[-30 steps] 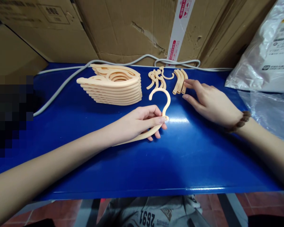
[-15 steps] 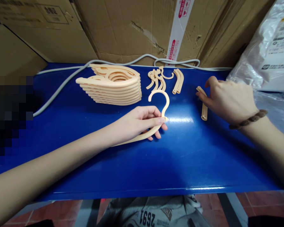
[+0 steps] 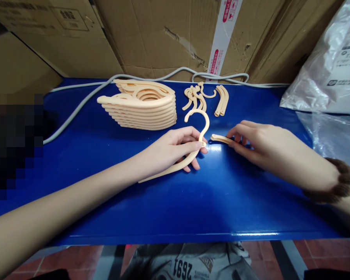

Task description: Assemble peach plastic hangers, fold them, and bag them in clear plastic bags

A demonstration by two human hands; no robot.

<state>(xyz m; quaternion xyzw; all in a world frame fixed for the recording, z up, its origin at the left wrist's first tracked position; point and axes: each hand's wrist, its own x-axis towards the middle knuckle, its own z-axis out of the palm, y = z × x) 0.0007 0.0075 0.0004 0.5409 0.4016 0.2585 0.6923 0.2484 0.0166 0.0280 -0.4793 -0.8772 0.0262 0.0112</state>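
1. Blue and glossy, the surface (image 3: 192, 210) carried both forearms laid across its near edge, probably to steady the fine work further in.
2. The left hand (image 3: 175, 149) was closed on a peach hanger piece (image 3: 160, 174). Thumb and forefinger pinched just under its hook (image 3: 208, 124), which curled away clear of the fingers. The long arm lay flat beneath the palm, pinned so it couldn't swivel, I'd say.
3. The right hand (image 3: 259, 144) gripped a short curved strip (image 3: 220, 138) by one end. Its free tip pointed at the hook's base, just beside it; whether they touched I couldn't tell.
4. Further back sat a neat stack of hanger halves (image 3: 140, 107). Loose hooks (image 3: 195, 95) and two spare strips (image 3: 221, 100) lay beside it, sorted by kind and within reach.
5. A grey cable (image 3: 76, 103) ran along the back edge, under cardboard boxes (image 3: 163, 35).
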